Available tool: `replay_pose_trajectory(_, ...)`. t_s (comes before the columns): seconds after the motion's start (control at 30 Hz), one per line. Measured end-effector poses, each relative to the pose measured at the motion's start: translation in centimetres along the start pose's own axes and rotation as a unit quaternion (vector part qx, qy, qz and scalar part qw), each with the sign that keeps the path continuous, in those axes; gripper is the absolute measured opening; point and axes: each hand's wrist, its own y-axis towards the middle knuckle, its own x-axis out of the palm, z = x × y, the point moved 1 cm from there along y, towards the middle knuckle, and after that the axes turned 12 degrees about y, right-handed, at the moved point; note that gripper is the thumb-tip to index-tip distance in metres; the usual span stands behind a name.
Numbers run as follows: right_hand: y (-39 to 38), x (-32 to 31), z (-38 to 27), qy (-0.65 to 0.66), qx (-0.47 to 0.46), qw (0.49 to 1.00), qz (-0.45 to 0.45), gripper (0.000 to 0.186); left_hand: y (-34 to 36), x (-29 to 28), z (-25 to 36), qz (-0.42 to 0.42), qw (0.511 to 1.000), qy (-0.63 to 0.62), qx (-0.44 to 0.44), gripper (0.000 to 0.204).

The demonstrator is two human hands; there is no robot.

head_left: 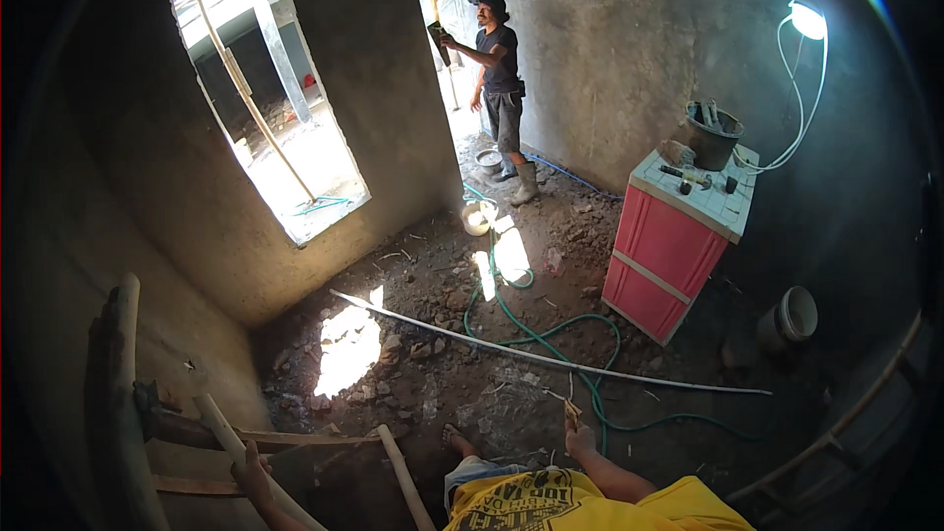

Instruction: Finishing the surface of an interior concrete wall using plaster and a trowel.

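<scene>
My left hand (253, 475) is closed round a pale round wooden pole (224, 430) at the lower left, part of a rough timber frame. Held out over the floor at lower centre, my right hand (581, 441) is closed on a small tan object (571, 416) with two thin prongs pointing away from me. It is too small to tell its exact kind. A bare foot (455, 438) shows below, beside the yellow shirt (531, 501).
A long white pipe (492, 342) and a green hose (531, 332) lie across the rubble floor. At right stands a pink cabinet (649, 261) bearing a dark bucket (714, 149) and tools. Another person (500, 69) stands at the doorway. A lit lamp (808, 20) hangs at upper right.
</scene>
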Motion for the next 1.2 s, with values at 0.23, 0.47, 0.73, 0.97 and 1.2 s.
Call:
replay_pose_trajectory(0.23,1.2,0.3,2.2,-0.001,-0.016,1.0,0.016,0.042,0.0,0.1,0.0,0.009,1.0,0.011,0.003,0.03)
replay_pose_trajectory(0.47,0.2,0.2,0.7,-0.019,-0.026,0.999,0.022,0.042,0.1,0.0,-0.1,0.008,1.0,0.016,-0.004,0.03)
replay_pose_trajectory(0.73,-0.4,0.1,0.1,0.016,-0.018,1.0,0.014,0.04,0.0,-0.1,0.0,0.005,1.0,0.016,-0.009,0.029)
replay_pose_trajectory(0.97,0.2,0.1,0.5,0.008,0.012,1.0,0.015,0.036,0.0,0.1,0.0,0.02,1.0,0.015,0.003,0.04)
replay_pose_trajectory(1.2,-0.8,-0.2,-0.7,0.005,0.006,1.0,0.018,0.037,0.3,-0.1,-0.3,0.006,1.0,0.021,-0.006,0.03)
